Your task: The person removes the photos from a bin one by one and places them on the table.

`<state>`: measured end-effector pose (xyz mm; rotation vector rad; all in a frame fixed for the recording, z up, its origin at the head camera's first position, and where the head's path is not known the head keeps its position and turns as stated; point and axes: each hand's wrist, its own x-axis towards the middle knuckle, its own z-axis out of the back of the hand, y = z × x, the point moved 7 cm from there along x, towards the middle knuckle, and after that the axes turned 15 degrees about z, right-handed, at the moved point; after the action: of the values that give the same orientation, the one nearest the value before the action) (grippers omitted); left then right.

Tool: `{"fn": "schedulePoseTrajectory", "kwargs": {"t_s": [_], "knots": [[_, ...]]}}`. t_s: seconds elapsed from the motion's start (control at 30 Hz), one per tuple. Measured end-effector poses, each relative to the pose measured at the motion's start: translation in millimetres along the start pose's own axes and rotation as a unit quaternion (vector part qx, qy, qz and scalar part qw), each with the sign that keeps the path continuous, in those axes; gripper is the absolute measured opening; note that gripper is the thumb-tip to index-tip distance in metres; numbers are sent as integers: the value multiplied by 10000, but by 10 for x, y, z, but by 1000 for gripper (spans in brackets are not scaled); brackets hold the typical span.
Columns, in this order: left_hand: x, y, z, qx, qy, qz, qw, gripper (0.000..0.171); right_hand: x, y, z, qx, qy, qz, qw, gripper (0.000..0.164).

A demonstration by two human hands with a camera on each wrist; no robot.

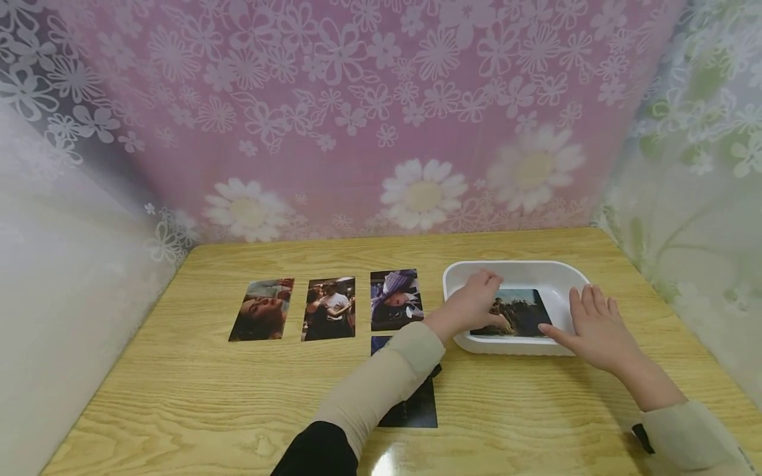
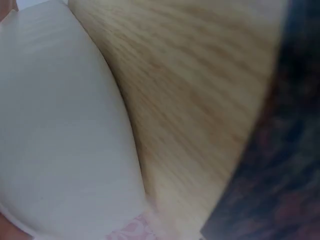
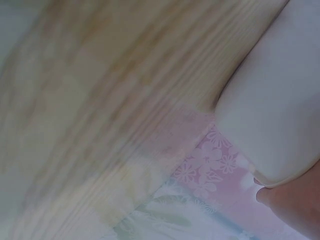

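Note:
A white plastic basin (image 1: 559, 284) stands at the right of the table, with a dark photo print (image 1: 520, 311) lying inside it. My left hand (image 1: 473, 304) reaches over the basin's left side, its fingers spread loosely by the print's left edge. On the opposite side, my right hand (image 1: 601, 334) is over the right rim with fingers straight and apart; its thumb tip overlaps the print's lower right corner. The left wrist view has the basin's outer wall (image 2: 60, 120) on the left, and the right wrist view has that wall (image 3: 275, 100) on the right.
Three prints lie in a row to the left: a face close-up (image 1: 262, 311), a couple (image 1: 329, 309) and a purple-toned picture (image 1: 395, 301). Below the row, a dark print (image 1: 417, 403) is partly hidden by my left sleeve. Flowered cloth (image 1: 357, 132) surrounds the wooden table (image 1: 238, 396).

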<state>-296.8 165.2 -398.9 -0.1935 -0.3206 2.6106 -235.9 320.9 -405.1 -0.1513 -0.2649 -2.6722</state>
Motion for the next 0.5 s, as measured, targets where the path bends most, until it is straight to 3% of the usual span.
{"fn": "schedulePoseTrajectory", "kwargs": {"t_s": [0.13,0.23,0.37,0.5], "knots": [[52,-53,-88,893,179,-40,9958,92,0,-10,13,-6,-11,-21,10000,96],[80,-39,-172,1286,508,193,9902,95,3,-9,16,6,-4,-17,10000,96],[94,17,-292,1450,998,529,9830,93,4,6,6,55,42,2,10000,96],[101,71,-367,1449,1211,798,9788,93,1,20,4,63,53,11,10000,96]]}}
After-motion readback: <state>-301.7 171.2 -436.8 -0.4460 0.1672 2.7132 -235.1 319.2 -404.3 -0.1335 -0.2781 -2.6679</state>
